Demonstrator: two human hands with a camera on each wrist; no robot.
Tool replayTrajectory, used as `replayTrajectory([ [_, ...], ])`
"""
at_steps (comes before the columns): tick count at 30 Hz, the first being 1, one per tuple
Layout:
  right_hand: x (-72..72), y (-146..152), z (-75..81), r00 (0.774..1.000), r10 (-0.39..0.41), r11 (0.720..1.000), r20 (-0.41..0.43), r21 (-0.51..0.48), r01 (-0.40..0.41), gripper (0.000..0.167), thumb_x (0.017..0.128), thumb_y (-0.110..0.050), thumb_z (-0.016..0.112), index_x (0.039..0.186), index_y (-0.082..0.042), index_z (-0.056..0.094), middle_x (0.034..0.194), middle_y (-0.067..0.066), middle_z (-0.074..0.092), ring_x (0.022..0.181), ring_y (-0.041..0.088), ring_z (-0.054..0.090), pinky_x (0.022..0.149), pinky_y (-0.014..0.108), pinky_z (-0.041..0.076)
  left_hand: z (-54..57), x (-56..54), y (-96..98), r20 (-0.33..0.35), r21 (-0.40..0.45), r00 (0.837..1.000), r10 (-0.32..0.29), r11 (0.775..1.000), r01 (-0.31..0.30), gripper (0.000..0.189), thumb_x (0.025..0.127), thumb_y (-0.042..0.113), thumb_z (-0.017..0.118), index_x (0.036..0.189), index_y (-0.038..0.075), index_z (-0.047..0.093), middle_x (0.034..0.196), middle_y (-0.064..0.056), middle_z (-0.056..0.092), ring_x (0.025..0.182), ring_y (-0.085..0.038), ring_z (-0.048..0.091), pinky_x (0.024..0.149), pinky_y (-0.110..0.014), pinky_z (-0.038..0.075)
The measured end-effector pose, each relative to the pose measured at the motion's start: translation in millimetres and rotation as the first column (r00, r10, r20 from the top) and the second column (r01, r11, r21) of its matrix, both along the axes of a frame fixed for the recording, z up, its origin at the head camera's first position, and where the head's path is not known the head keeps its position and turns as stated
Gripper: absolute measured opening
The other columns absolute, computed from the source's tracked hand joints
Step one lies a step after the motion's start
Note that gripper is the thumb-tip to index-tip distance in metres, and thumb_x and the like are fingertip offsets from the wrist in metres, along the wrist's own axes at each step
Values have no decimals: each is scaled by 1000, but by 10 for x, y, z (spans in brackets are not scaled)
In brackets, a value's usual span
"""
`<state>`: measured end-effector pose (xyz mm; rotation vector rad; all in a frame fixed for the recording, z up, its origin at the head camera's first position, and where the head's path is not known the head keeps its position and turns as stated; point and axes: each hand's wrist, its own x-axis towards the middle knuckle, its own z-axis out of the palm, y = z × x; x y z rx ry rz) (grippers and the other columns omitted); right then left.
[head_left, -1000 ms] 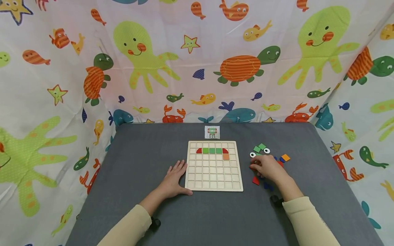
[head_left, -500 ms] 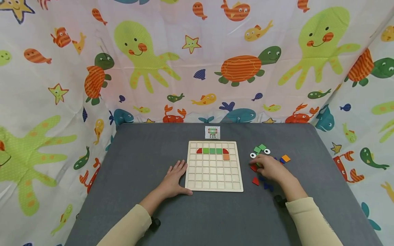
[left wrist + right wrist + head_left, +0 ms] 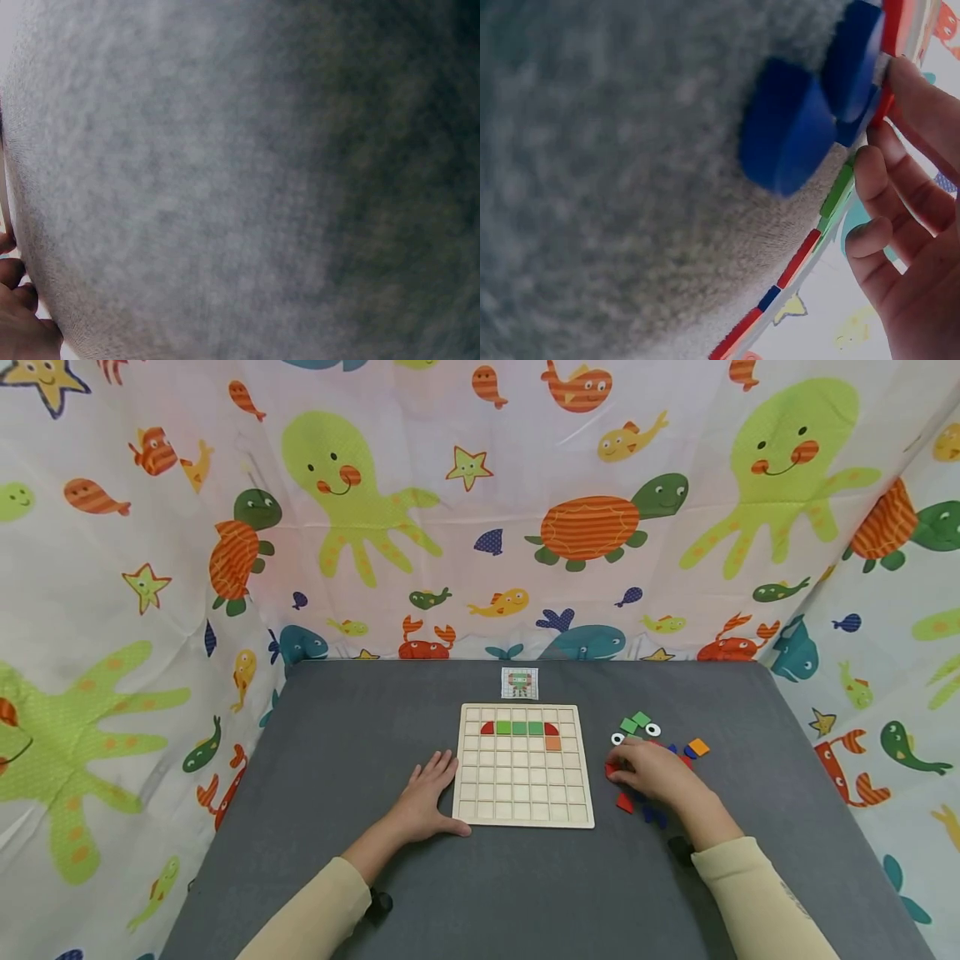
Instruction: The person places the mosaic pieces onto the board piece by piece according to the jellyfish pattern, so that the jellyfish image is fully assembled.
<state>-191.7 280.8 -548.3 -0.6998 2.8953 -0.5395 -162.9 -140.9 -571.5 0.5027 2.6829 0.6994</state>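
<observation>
A pale wooden grid board (image 3: 523,790) lies on the grey table. Its upper row bears several green squares (image 3: 519,727) between two red curved-edge pieces, with an orange square (image 3: 552,743) under the right end. My left hand (image 3: 426,802) rests spread at the board's lower left corner, fingers along the left side and thumb by the bottom edge. To the right, my right hand (image 3: 651,767) is bent over loose pieces, thumb and forefinger pinching a red piece (image 3: 886,106). Its full shape is hidden. Blue pieces (image 3: 789,127) lie near those fingers.
A small printed pattern card (image 3: 520,682) lies beyond the board. Around the right hand are loose green squares (image 3: 641,719), white rings (image 3: 653,729), an orange square (image 3: 698,747) and a red triangular piece (image 3: 625,802). A patterned curtain (image 3: 480,510) hangs behind the table.
My right fingertips moved slightly off the red piece half a second ago and are back on it now, the piece a little further left. My left hand and the board stay put.
</observation>
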Motion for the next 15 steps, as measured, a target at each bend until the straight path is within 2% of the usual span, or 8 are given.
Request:
replayTrajectory([
  [5,3,-42,-36,996,32,999,-82,41,-29,7,90,-20,77,95,-17,73,92,-4,62,78,12,61,73,40,55,-2,3,-4,1,-7,1000,0,1000,0,124,68,57,89,162,10,21,170,-7,11,158,-28,5,125,-57,7],
  [8,1,-49,-48,994,32,999,-103,39,-28,6,91,-20,77,94,-16,73,91,-3,62,78,13,61,74,41,56,-5,-1,-1,-1,-11,1000,-2,1000,2,124,68,57,88,162,11,21,170,-7,11,158,-27,5,125,-56,7],
  [10,6,-54,-44,996,18,999,-89,40,-15,11,90,-23,78,95,-16,74,93,-1,63,80,14,62,76,41,56,-6,-4,1,-4,-9,1000,-4,1000,4,124,68,57,88,162,11,21,170,-7,10,158,-27,4,126,-56,6],
  [15,14,-74,-19,999,-32,998,6,46,32,29,88,-34,79,103,-11,71,98,3,65,82,16,61,77,42,56,-10,-4,2,-8,-13,1000,-7,1000,7,124,69,57,88,162,11,20,170,-7,10,158,-27,5,126,-56,6],
])
